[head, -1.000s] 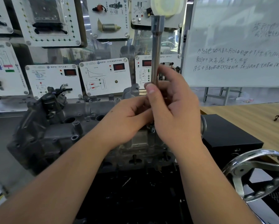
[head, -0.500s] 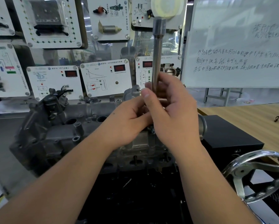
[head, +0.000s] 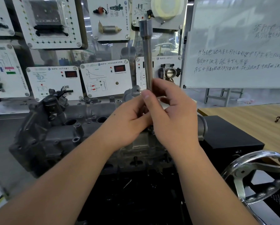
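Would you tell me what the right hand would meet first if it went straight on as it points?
The right hand, gripping the tube, points up and away. Beyond the tube, the throttle panel looks first in line, though depth is unclear.

The upright metal tube stood over the engine casting, blocking any straight pass across its middle. Behind, the display panels and whiteboard closed off the far side. On the right, 2 obstacles crowded in: the black box and the handwheel. Free room lay above the wooden table.
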{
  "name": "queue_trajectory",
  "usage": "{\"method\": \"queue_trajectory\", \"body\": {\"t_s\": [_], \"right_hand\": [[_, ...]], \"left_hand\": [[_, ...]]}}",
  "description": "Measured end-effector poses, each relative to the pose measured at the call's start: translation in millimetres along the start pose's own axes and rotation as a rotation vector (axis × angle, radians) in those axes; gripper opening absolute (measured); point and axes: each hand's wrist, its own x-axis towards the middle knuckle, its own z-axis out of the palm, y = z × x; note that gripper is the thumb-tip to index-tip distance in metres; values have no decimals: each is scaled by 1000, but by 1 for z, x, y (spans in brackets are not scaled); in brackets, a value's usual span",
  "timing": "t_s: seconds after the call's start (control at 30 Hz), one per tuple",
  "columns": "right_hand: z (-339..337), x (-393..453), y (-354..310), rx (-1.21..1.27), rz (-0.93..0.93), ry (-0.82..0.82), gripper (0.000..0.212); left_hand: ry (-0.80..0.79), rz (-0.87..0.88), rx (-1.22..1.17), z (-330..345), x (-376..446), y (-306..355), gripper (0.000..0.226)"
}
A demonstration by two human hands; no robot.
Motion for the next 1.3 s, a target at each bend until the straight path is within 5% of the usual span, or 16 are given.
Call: {"method": "queue_trajectory", "body": {"t_s": [0.27, 0.6, 1.3], "right_hand": [[-1, -1, 2, 39, 52, -35, 48], [-3, 2, -3, -13, 31, 23, 26], [-3, 1, -5, 93, 101, 0, 41]], "left_hand": [[-15, -66, -36, -2, -3, 2, 30], [30, -9, 33, 1, 0, 2, 24], [-27, -38, -50, -1, -1, -1, 32]]}}
